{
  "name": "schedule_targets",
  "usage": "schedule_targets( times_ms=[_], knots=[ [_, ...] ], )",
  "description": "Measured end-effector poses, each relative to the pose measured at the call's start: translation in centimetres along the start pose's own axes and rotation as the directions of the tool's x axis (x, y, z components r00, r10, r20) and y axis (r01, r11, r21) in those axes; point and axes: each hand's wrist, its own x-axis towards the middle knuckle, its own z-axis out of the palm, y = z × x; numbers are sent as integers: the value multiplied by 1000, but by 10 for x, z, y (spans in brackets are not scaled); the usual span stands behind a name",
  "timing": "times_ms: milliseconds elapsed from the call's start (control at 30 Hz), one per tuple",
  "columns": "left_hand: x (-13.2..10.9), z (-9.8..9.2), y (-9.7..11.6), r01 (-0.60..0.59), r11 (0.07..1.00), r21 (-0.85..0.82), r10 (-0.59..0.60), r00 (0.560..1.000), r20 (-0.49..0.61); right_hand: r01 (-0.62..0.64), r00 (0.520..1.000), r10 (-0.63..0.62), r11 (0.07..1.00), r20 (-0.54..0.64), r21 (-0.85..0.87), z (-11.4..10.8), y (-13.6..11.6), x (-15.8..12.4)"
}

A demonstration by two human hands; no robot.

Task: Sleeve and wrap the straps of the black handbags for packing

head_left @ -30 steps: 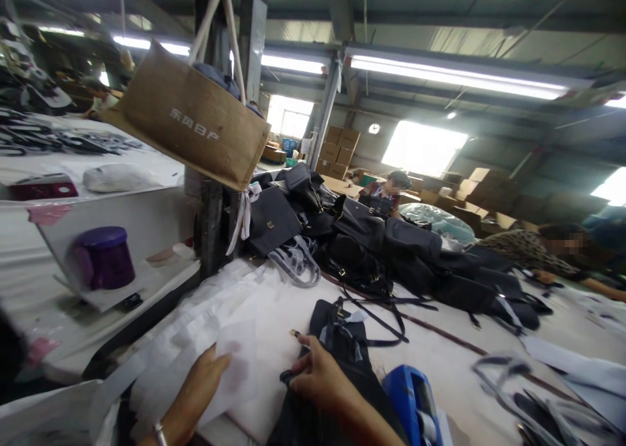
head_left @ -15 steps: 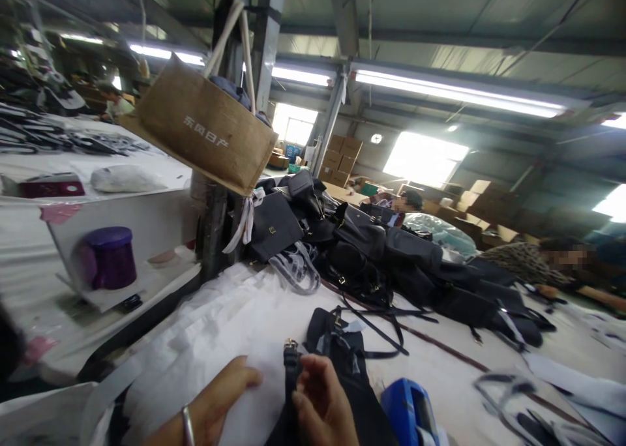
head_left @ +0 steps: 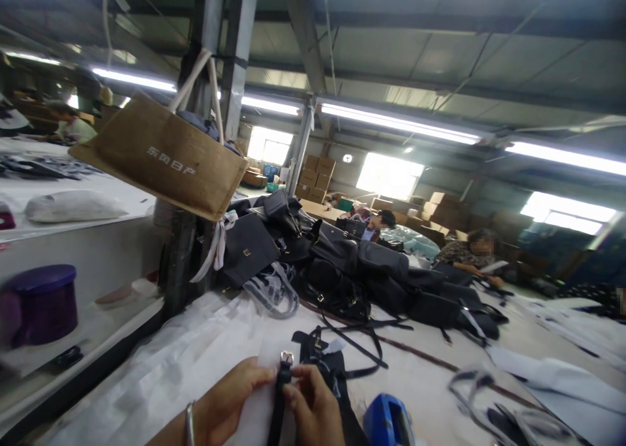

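Observation:
My right hand [head_left: 313, 403] pinches a black strap [head_left: 277, 410] just below its metal buckle [head_left: 286, 358]. On the strap's other side, my left hand [head_left: 235, 394], with a silver bangle at the wrist, presses its thumb and fingers on a thin white sheet [head_left: 254, 413]; the thumb tip lies close to the buckle. The strap stands upright in front of the sheet. Behind my right hand lies a black bag piece [head_left: 317, 351] with a buckle of its own. The lower ends of strap and sheet run out of view.
A blue tool [head_left: 388, 420] lies right of my right hand. Black bags [head_left: 337, 250] are heaped ahead. A brown bag [head_left: 166, 159] hangs from a pillar at left, above a purple bin [head_left: 42, 306]. Clear straps [head_left: 276, 289] lie near the heap. People sit further back.
My left hand has moved in beside the strap and buckle. The strap now stands before the white sheet. The view has turned right, so the surroundings sit further left.

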Motion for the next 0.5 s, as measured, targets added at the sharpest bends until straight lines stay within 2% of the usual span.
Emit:
schedule_targets(
  times_ms=[100,267,367,500],
  knots=[
    [4,5,-5,19,997,68,-25,996,89,39,997,-46,995,-69,-95,-6,-9,1],
    [4,4,-11,-3,982,188,-33,982,188,20,999,-24,995,-37,-96,-15,-11,-4],
    [2,6,-5,-34,959,282,-40,967,251,29,999,-26,994,25,-102,-20,-15,-5],
    [-2,18,12,-49,934,353,-68,949,309,26,995,-45,979,-89,-202,-29,-26,5]
  ],
)
